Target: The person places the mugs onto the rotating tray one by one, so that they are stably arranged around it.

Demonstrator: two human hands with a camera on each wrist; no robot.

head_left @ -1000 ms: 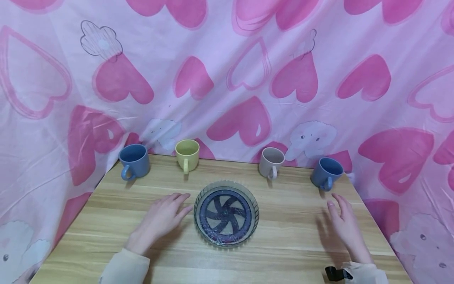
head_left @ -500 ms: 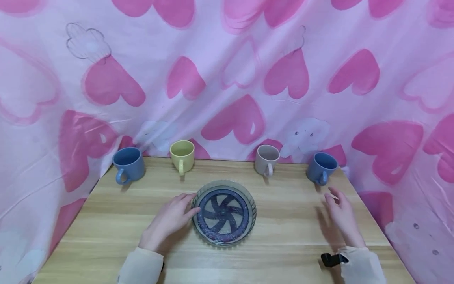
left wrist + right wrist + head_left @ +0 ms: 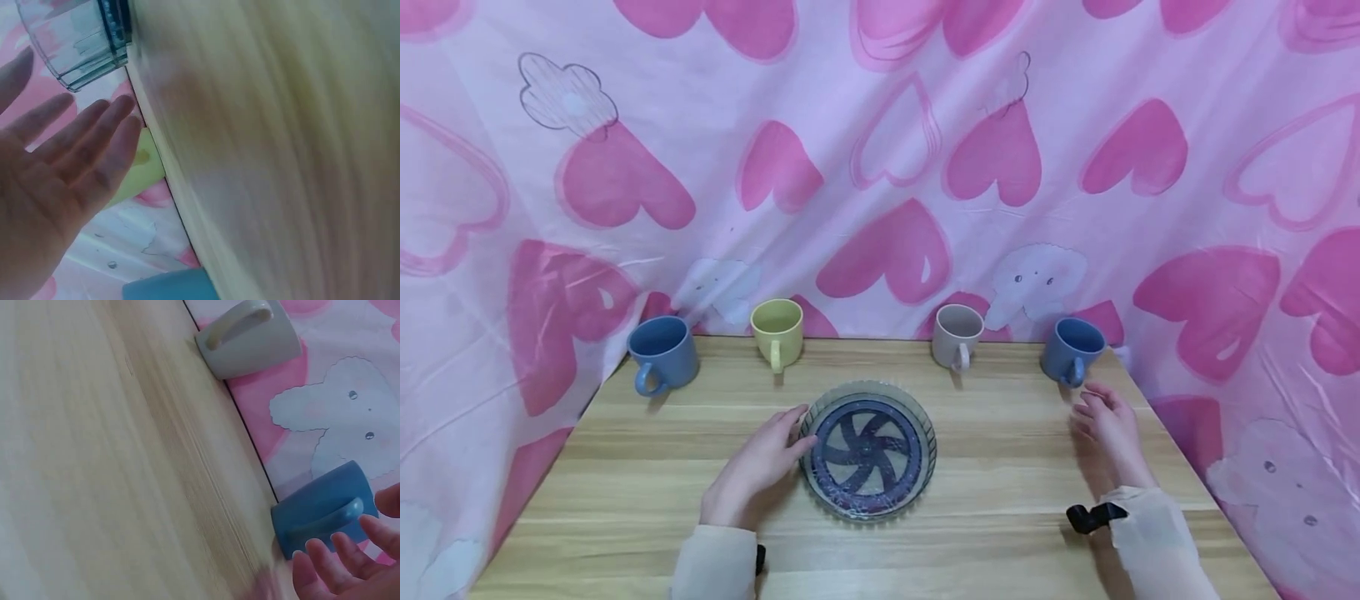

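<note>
**Glass dish (image 3: 868, 391) flanked by a left hand (image 3: 756, 458) and a right hand (image 3: 1112, 429), both grips loose**

Beyond the glass dish hangs a pink heart-print cloth (image 3: 880, 108); beneath the dish is the wood-grain counter (image 3: 985, 542). The dish rests flat, a dark pinwheel shape showing within its fluted wall.

The left hand is at the dish's left side, its grip spread, fingers nearly straight; whether they touch the glass I cannot tell. Well right of the dish, the right hand's grip is slightly bent, thumb apart, pinching nothing.

Just past those fingers, beyond and well right of the dish, stands the right blue mug (image 3: 1066, 352). The grey mug (image 3: 953, 343) is beyond the dish to its right; the green mug (image 3: 777, 337) and left blue mug (image 3: 670, 363) are beyond to its left.

For steady handling, I would set the left fingers low on the dish's wall with the thumb over the rim, since straight fingers may only slide it. At the mug, hook the handle (image 3: 1075, 373) from the side, keeping the knuckles from knocking it.
</note>
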